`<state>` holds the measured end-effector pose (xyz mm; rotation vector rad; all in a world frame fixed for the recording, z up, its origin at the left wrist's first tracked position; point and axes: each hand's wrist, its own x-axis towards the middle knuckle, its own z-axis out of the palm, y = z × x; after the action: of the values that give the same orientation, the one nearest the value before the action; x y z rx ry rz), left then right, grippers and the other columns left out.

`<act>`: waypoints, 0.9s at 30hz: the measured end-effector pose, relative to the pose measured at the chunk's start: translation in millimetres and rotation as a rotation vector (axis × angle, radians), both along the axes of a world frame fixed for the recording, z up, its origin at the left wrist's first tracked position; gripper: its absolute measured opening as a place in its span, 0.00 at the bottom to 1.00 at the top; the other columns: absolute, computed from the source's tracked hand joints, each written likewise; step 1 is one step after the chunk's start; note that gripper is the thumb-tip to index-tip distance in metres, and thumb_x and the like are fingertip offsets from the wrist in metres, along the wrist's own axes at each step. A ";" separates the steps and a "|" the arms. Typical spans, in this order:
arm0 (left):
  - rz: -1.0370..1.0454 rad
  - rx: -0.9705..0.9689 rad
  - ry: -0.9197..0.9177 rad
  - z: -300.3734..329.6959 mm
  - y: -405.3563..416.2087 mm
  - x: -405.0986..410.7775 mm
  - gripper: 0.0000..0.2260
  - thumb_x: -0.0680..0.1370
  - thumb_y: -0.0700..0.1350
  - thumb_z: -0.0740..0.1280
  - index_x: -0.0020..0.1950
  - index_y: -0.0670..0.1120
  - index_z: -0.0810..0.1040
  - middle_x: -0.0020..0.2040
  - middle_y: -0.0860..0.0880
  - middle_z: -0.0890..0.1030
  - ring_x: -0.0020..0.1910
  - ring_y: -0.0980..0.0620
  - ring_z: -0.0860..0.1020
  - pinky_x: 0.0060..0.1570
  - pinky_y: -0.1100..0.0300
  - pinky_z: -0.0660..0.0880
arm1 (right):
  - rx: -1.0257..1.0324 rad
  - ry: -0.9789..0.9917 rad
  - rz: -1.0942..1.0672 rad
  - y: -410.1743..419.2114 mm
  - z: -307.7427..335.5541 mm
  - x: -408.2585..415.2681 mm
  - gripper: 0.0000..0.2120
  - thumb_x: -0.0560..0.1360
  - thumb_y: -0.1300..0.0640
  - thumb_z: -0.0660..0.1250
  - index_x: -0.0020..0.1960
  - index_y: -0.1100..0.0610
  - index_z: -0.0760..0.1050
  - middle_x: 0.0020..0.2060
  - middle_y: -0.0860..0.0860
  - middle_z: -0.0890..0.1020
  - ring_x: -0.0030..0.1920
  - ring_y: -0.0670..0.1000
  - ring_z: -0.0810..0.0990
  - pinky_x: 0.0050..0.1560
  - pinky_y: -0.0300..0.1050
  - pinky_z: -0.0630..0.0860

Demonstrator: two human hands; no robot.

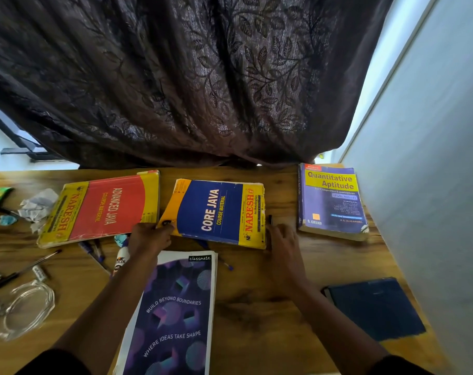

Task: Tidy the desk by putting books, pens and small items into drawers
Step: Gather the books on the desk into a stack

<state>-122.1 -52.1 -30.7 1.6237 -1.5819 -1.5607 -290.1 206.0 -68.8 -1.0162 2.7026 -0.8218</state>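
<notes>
The blue and yellow Core Java book (219, 209) lies flat in the middle of the wooden desk (257, 307). My left hand (149, 238) grips its near left corner. My right hand (282, 239) is at the book's near right edge with fingers loosely bent, beside a black pen (270, 220) lying along that edge. A red Advanced Java book (100, 209) lies to the left and a Quantitative Aptitude book (332, 198) to the right. A purple classmate notebook (176, 312) lies between my forearms. Blue pens (93, 251) and a glue bottle (120, 259) lie by my left wrist.
A dark blue book (376, 307) lies at the near right. Crumpled paper (38, 204), a black pen (22, 269) and a coiled clear cable (27, 307) clutter the left side. A dark curtain (189, 77) hangs behind the desk; a wall (432, 185) closes the right.
</notes>
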 end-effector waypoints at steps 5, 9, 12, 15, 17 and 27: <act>0.195 0.452 0.375 21.3 0.1 -23.9 0.11 0.74 0.44 0.78 0.49 0.45 0.78 0.38 0.48 0.76 0.38 0.54 0.76 0.41 0.61 0.78 | 0.065 0.138 0.004 -0.7 -2.9 -4.0 0.18 0.75 0.64 0.73 0.64 0.57 0.80 0.58 0.55 0.81 0.61 0.57 0.74 0.56 0.50 0.77; 0.037 0.450 0.495 19.8 21.0 -43.3 0.23 0.72 0.47 0.79 0.65 0.49 0.77 0.58 0.46 0.83 0.59 0.45 0.80 0.56 0.46 0.79 | 0.127 0.239 -0.013 -7.1 -9.0 -6.3 0.16 0.72 0.59 0.77 0.59 0.54 0.84 0.53 0.51 0.85 0.55 0.56 0.77 0.50 0.51 0.79; -0.045 0.448 0.536 16.1 42.4 -59.7 0.41 0.66 0.51 0.82 0.75 0.55 0.68 0.68 0.45 0.78 0.67 0.39 0.76 0.57 0.37 0.78 | 0.143 0.283 -0.023 -9.2 -10.5 -5.7 0.17 0.71 0.57 0.78 0.59 0.53 0.84 0.53 0.49 0.86 0.54 0.55 0.78 0.48 0.50 0.78; 0.043 0.440 0.503 5.8 56.0 -76.0 0.28 0.77 0.43 0.75 0.73 0.51 0.67 0.63 0.47 0.79 0.61 0.43 0.79 0.56 0.41 0.81 | 0.155 0.300 -0.017 -8.1 -6.3 -6.0 0.17 0.72 0.56 0.78 0.60 0.52 0.84 0.54 0.49 0.86 0.54 0.55 0.78 0.48 0.50 0.77; 0.091 0.452 0.517 -9.8 53.1 -84.8 0.28 0.77 0.44 0.75 0.73 0.53 0.68 0.64 0.47 0.80 0.63 0.42 0.81 0.42 0.50 0.84 | 0.158 0.284 0.002 -7.0 -5.3 -6.9 0.17 0.73 0.56 0.76 0.62 0.52 0.83 0.57 0.49 0.85 0.56 0.55 0.77 0.50 0.50 0.77; 0.130 0.315 0.739 40.9 60.6 -83.6 0.16 0.80 0.32 0.66 0.58 0.52 0.73 0.57 0.47 0.82 0.50 0.47 0.83 0.51 0.47 0.82 | -0.221 0.091 -0.139 -0.3 6.2 6.0 0.31 0.70 0.70 0.70 0.71 0.56 0.71 0.66 0.55 0.74 0.63 0.54 0.70 0.60 0.46 0.71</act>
<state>-205.7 8.4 10.2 1.0396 -0.8544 -2.0777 -284.1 205.8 -62.6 -0.9342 2.8334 -1.1485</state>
